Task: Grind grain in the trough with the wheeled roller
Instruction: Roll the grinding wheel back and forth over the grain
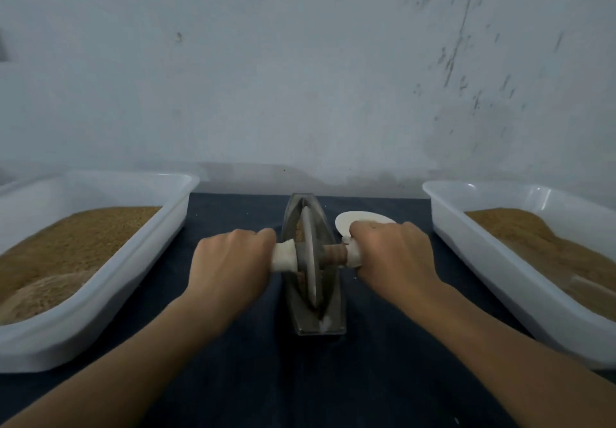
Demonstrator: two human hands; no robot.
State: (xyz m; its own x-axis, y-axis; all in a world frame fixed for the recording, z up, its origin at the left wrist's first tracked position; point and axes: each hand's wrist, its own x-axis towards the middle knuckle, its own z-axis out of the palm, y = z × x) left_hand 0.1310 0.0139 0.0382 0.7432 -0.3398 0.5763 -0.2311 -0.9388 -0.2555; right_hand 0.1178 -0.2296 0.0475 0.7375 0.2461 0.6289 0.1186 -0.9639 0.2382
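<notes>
Head view: my left hand (230, 260) and right hand (390, 254), fingers clamped on the two handles of one roller (310, 254), whose wheel stands in the one trough (328, 314) on the desk (300, 377). Two tubs of grain (66, 244) flank it: left tub (133, 260), right tub (490, 260). One white disc (346, 220) lies beyond my right hand.
</notes>
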